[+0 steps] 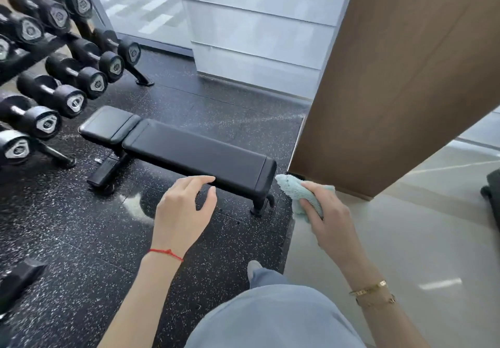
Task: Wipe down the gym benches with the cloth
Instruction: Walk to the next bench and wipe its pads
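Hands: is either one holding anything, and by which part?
The right hand grips the bunched cloth around its middle. The left hand holds nothing.

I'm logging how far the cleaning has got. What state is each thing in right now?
Black padded gym bench: flat, not yet touched by the cloth.
Light green fluffy cloth: bunched in the right hand, beside the bench's near end.
Right hand: gripping the cloth.
Left hand: fingers relaxed, holding nothing, near the bench edge.
Black dumbbells: resting on their rack.

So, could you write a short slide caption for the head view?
Right hand grips the cloth beside the bench; left hand reaches over its edge.
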Demonstrator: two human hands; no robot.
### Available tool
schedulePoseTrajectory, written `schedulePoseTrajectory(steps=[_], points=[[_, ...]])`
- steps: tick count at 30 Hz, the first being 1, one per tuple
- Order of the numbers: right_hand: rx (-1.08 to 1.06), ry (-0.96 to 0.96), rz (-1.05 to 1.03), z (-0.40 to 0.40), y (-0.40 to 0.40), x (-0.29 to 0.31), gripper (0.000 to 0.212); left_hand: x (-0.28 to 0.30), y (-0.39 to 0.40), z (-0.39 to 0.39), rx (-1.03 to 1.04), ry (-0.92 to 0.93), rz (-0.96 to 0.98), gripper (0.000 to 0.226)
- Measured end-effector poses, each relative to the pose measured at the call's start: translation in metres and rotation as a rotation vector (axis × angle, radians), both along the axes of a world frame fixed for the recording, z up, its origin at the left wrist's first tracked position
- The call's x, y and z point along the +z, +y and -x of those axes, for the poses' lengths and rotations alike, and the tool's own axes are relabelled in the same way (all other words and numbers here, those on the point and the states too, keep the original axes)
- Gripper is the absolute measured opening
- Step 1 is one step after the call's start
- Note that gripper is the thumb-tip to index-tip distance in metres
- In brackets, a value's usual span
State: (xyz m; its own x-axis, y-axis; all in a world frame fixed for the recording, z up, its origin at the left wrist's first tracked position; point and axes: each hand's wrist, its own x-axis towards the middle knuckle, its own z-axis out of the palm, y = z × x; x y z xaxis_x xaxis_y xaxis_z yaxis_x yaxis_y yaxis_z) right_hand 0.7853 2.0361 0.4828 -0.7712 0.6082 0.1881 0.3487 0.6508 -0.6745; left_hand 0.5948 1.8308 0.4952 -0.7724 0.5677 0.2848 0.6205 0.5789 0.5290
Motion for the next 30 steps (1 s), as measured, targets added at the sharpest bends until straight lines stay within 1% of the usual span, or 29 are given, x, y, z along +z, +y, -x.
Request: schedulePoseTrajectory(steps=[5,9,11,16,21,25,30], points=[[0.047,0.001,0.021,0.086,0.054,0.004,0.034,0.005,0.046,0.073,0.052,-0.019,-0.004,0.017],[0.045,-0.012,0.023,0.142,0.08,-0.008,0.033,-0.009,0.074,0.134,0.036,-0.019,-0.006,0.017],[0.019,-0.028,0.021,0.166,0.09,-0.021,0.034,-0.021,0.087,0.167,-0.007,-0.008,-0.015,0.017],[-0.127,-0.046,0.055,0.227,0.1,-0.051,0.033,-0.054,0.117,0.256,-0.187,-0.012,0.0,0.032],[-0.286,-0.078,0.073,0.286,0.103,-0.088,0.031,-0.091,0.141,0.338,-0.338,-0.028,0.072,0.034],[-0.37,-0.056,0.106,0.321,0.104,-0.122,0.03,-0.128,0.154,0.383,-0.405,-0.02,0.108,0.031],[-0.355,-0.093,0.12,0.351,0.111,-0.169,0.03,-0.183,0.163,0.41,-0.444,-0.008,0.128,0.033]])
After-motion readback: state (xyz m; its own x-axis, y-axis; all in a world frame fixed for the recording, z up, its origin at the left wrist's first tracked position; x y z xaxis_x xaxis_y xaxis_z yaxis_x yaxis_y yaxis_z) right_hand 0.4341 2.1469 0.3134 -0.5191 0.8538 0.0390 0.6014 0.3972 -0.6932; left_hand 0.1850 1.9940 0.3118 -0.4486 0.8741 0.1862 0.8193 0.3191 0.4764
